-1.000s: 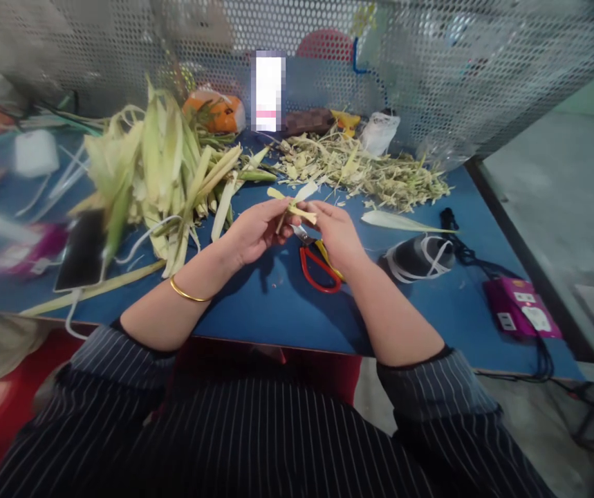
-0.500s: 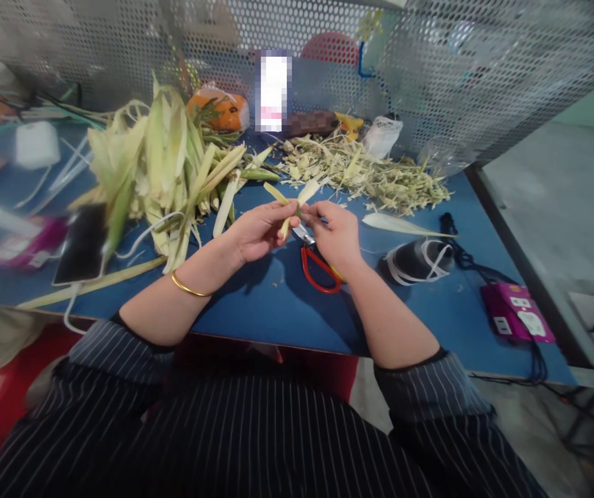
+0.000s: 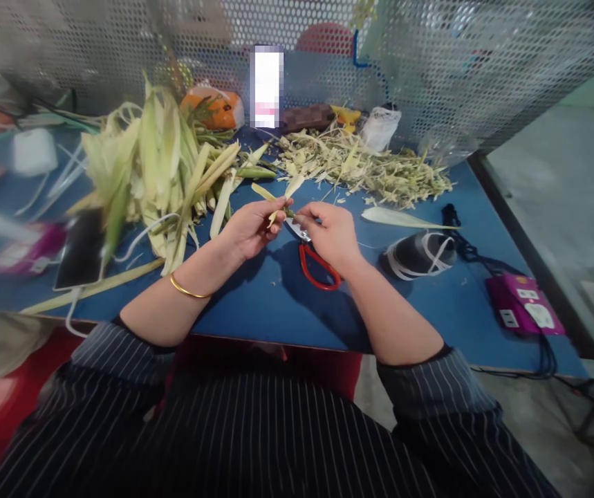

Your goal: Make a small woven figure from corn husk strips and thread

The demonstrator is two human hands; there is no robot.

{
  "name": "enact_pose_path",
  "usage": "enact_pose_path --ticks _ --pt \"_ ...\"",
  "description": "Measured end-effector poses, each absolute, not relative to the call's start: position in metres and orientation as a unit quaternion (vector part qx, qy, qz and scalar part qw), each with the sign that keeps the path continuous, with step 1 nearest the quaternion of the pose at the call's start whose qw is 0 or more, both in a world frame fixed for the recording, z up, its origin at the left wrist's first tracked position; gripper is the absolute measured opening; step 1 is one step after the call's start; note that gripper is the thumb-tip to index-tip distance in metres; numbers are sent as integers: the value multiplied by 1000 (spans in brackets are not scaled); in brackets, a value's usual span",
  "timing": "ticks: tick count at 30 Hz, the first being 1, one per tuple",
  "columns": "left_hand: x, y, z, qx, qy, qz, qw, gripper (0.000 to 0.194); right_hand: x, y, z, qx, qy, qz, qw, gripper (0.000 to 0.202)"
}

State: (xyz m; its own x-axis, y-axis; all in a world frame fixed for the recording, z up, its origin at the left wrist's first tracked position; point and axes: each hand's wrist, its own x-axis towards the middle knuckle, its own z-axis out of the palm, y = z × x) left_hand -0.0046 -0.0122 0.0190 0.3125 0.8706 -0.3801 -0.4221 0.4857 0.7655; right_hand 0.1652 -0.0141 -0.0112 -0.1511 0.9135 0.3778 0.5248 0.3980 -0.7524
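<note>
Husk strips (image 3: 294, 185) stay pinched in my left fingers (image 3: 274, 227), above the desk (image 3: 276, 304), inside its near edge. My right fingers (image 3: 311, 210) have eased slightly aside, holding what I cannot tell; the left apparently supports the piece alone.

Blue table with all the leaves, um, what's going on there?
A person at the blue table holds some pale leaf strips in the left hand. The right hand is close beside them; whether it touches them is unclear. Red-handled scissors lie on the table, partly hidden by the right hand. A heap of long leaves sits to the left, with shredded scraps farther back on the right.
</note>
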Motion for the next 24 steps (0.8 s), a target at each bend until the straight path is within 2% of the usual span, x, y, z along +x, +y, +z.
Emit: enact_pose_path --ticks 3,9,13,18,24 --pt "-3 -16 18 311 385 423 758 12 168 -10 -12 -506 -699 244 442 13" --pt "-3 -19 20 342 370 387 772 39 171 -8 -2 -456 -612 398 509 13" --pt "-3 -17 17 357 381 391 758 40 170 -11 3 -441 -567 469 514 19" --pt "1 -19 11 406 390 387 730 32 166 -13 3 -465 -569 399 549 9" --pt "6 -25 11 471 459 361 661 27 163 -14 -4 -527 -602 290 525 15"
